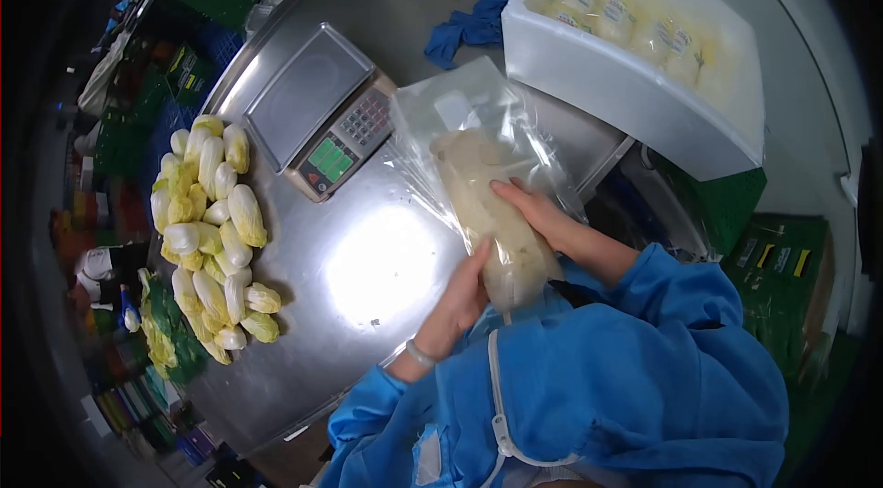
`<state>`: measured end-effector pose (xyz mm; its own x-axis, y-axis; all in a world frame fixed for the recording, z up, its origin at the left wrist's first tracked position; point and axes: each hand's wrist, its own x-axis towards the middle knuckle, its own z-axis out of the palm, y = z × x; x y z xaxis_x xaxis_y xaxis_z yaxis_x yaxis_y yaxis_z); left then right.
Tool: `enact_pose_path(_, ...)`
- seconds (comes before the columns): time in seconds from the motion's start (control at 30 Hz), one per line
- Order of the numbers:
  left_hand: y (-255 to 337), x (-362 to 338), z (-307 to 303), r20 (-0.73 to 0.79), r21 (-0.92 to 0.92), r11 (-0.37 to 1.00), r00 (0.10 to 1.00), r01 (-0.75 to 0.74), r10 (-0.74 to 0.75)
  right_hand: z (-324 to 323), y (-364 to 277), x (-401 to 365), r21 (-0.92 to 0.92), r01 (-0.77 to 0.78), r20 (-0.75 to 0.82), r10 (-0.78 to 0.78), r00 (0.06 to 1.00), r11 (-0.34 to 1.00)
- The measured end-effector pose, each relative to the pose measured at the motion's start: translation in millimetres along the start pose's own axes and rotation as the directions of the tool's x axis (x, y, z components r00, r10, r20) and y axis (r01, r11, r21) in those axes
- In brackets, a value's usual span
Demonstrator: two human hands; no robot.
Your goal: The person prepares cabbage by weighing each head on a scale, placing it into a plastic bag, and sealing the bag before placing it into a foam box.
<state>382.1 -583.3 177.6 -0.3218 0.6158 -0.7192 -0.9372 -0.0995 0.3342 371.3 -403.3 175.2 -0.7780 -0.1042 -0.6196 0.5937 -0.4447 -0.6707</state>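
A clear plastic bag [455,111] lies before my body at the table's near edge. Inside it is a long, thick, pale cream root vegetable [497,212] that looks like lotus root. My left hand [466,293], with a pale bangle at the wrist, grips the lower left side of the bagged vegetable. My right hand [543,215] closes on its right side, thumb across the front. Most fingers of both hands are hidden behind it. The bag's loose upper end spreads out toward the scale.
A digital scale [317,102] stands on the steel table [313,322]. Several small napa cabbages [212,235] are heaped along the left edge. Blue gloves [464,28] lie near the back. At the right is a white foam box [625,83] with several bagged pale items [616,14].
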Motion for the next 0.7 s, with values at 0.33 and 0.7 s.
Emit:
enact_pose_path(0.33, -25.8, -90.5, -59.1, -0.236, -0.072, 0.997, 0.971, 0.022, -0.038, 63.1, 20.4, -40.3, -0.542, 0.205, 0.303, -0.037, 0.952, 0.815)
enact_pose_path(0.7, -21.6, -98.0, -89.7, -0.235, -0.244, 0.887, 0.911, -0.393, 0.339, 136.5, -5.4, -42.1, -0.600, 0.688, 0.797, -0.224, 0.561, -0.409)
